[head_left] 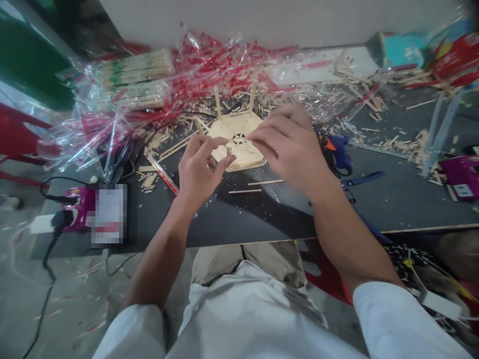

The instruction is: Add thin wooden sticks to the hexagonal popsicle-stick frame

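Observation:
A hexagonal frame of pale wooden sticks (pixel 235 144) lies on the dark tabletop (pixel 262 214), with several sticks rising upright from its corners. My left hand (pixel 198 167) is at the frame's near left side, its fingertips reaching towards the centre. My right hand (pixel 288 149) comes in from the right, and its fingers press on the frame's top near the centre. The fingertips of both hands nearly meet there. Parts of the frame are hidden under my fingers.
Wood offcuts (pixel 400 142) and red-and-transparent plastic wrap (pixel 209 75) cover the table's far side, beside bundled sticks (pixel 134 80). A blue glue gun (pixel 337 154) stands right of my right hand. A purple device (pixel 77 209) and black cables sit at the left.

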The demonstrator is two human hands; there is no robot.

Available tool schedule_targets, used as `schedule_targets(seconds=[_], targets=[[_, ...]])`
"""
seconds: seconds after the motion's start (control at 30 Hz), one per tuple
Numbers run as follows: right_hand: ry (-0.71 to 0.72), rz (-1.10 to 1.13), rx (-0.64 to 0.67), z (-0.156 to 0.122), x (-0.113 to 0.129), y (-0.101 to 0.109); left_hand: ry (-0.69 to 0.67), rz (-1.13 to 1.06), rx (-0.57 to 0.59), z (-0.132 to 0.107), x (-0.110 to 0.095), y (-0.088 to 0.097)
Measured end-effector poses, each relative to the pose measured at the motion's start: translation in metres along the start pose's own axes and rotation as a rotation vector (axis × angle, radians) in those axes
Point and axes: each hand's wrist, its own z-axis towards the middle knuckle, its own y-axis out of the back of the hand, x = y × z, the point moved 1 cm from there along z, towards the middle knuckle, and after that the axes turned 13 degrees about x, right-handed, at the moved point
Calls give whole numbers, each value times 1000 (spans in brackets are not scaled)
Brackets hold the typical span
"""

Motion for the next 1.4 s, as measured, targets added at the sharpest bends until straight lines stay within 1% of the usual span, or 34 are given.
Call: schedule_targets(seconds=[0.13,0.2,0.4,0.53,0.87,1.4], targets=[[11,-6,2,-1,-5,-8,16,-56,18,1,-2,1],[15,-12,-1,-1,-7,-12,7,-41,20,1,-2,1],[26,-79,-39,-2,-11,-23,-40,173,33,-1,-2,0],[27,-79,-34,-2,-13,-29,-44,232,45,-1,-1,-1],[35,-43,8,-1,-11,-26,-70,263,41,-2,2,-2],[20,61,-29,1,-12,-33,-93,277,33,-2,-1,-1]])
